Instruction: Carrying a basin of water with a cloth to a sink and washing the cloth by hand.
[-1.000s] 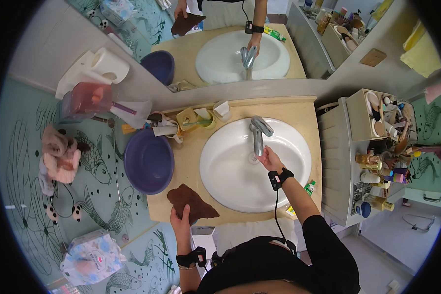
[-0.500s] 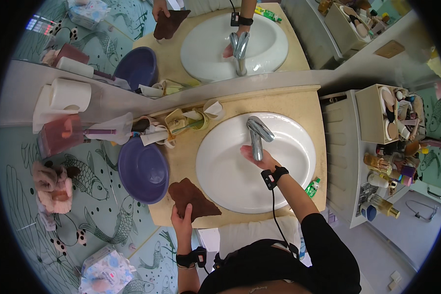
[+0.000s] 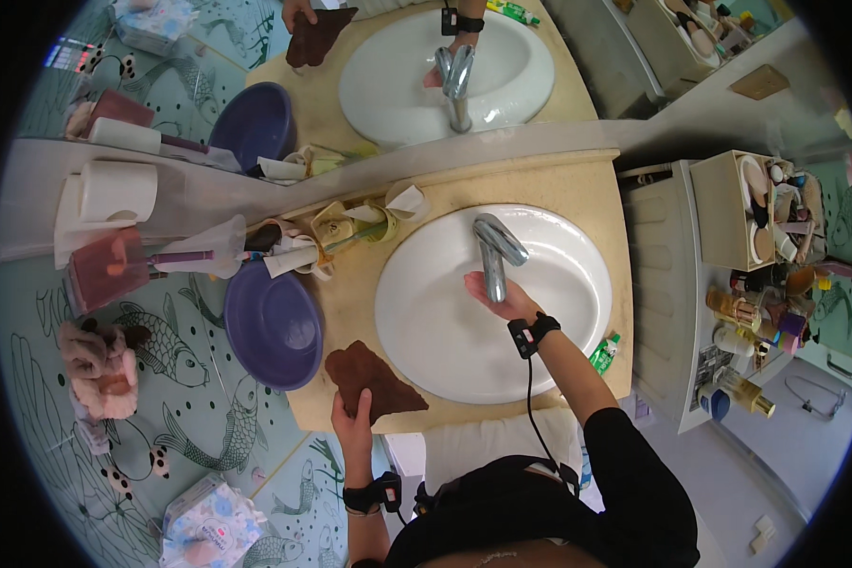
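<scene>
My left hand (image 3: pixel 353 426) grips a brown cloth (image 3: pixel 367 381) by its near edge, thumb on top, at the front left of the beige counter (image 3: pixel 350 301). Over the white oval sink (image 3: pixel 417 350), my right hand (image 3: pixel 509 299) is held with its fingers stretched out under the spout of the chrome faucet (image 3: pixel 494 251). The faucet hides part of those fingers. I cannot make out any stream of water. Both wrists wear black bands with small devices.
A purple basin (image 3: pixel 275 327) stands left of the counter. Cups and tubes (image 3: pixel 336 232) line the back below the mirror (image 3: pixel 407 85). A green tube (image 3: pixel 606 354) lies right of the sink. Bottles and an organizer (image 3: pixel 729 213) fill the right side. A tissue pack (image 3: pixel 211 525) hangs lower left.
The view has shifted slightly. Both hands keep nearly the same places, the left on the cloth and the right under the faucet.
</scene>
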`<state>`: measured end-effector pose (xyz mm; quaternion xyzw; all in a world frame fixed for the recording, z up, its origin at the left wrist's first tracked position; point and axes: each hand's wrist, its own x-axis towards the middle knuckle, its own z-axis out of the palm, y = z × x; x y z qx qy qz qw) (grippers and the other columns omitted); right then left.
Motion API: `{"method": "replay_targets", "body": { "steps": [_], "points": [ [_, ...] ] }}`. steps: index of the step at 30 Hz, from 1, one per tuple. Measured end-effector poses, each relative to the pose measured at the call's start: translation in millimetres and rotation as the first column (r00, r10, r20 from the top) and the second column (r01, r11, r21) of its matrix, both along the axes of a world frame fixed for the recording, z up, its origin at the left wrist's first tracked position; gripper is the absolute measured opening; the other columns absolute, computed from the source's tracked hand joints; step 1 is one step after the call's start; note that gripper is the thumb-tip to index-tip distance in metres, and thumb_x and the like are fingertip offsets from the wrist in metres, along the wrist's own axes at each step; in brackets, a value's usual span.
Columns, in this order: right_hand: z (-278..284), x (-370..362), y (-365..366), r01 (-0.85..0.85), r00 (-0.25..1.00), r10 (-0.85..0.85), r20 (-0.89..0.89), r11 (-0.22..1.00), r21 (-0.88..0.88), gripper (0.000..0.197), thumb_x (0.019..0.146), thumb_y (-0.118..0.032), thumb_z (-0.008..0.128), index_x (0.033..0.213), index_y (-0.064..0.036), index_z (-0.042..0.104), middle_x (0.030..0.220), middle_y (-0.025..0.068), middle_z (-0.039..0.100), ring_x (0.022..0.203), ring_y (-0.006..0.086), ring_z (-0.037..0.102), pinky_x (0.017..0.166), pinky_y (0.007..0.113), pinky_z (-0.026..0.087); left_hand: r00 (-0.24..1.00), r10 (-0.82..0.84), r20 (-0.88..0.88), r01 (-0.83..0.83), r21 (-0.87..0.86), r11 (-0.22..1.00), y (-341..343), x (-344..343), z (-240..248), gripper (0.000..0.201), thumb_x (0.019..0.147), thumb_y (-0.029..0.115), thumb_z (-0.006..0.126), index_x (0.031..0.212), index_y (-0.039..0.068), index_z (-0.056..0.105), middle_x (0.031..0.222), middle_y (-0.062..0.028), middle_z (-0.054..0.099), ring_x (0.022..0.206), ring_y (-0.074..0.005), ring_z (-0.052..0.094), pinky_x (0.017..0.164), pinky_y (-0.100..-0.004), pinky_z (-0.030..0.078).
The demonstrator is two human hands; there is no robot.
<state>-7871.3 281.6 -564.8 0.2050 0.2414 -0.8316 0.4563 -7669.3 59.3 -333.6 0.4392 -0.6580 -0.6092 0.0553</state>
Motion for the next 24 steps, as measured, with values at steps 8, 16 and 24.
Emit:
{"method": "replay_targets", "body": {
  "steps": [8,16,24],
  "points": [
    [-14,53,26,-0.437,0.895,0.429,0.125,0.898,0.048,0.04,0.097,-0.025,0.039,0.11,0.0114,0.051,0.109,0.0168,0.059,0.1,0.0244,0.059,0.095,0.033,0.045,1.0,-0.025,0.006,0.025,0.028,0.999,2,-2,-1,0.027,0.086,0.012,0.06,0.108,-0.001,0.051,0.102,-0.0071,0.059,0.091,-0.0119,0.056,0.08,-0.0242,0.045],
    [-67,86,66,-0.434,0.889,0.415,0.193,0.632,0.642,0.038,0.091,-0.032,0.038,0.098,-0.0046,0.064,0.095,0.0047,0.065,0.083,0.0138,0.06,0.076,0.028,0.047,0.999,-0.04,-0.004,0.04,0.024,0.999,5,-5,-4,0.027,0.086,0.012,0.061,0.108,-0.001,0.052,0.102,-0.0068,0.059,0.092,-0.0117,0.055,0.08,-0.024,0.045],
    [-33,28,28,-0.095,0.994,0.072,0.087,0.95,0.297,0.032,0.094,-0.022,0.041,0.114,-0.0008,0.054,0.112,0.0087,0.059,0.101,0.0172,0.057,0.093,0.028,0.043,0.999,-0.035,-0.017,0.035,0.002,0.999,3,0,-12,0.03,0.086,0.011,0.06,0.111,-0.002,0.051,0.104,-0.0077,0.059,0.094,-0.0132,0.055,0.083,-0.0254,0.043]
  ]
}}
